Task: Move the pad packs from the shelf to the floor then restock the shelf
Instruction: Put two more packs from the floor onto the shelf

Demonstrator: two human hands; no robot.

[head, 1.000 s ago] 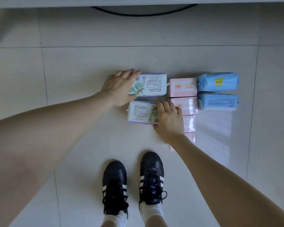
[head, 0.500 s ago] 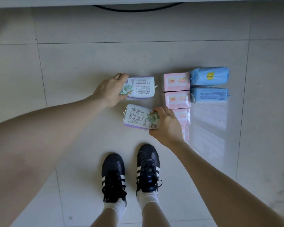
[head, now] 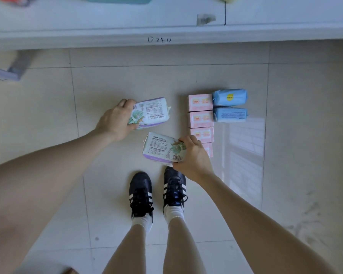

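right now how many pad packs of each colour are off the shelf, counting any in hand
white and purple packs: 2
pink packs: 4
blue packs: 2
total: 8

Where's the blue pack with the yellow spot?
In the head view, the yellow-spotted blue pack lies on the floor right of centre, beside the farthest pink pack, with a second blue pack just nearer the person.

Handwritten "D2411" stands on the white shelf edge [head: 127,39]
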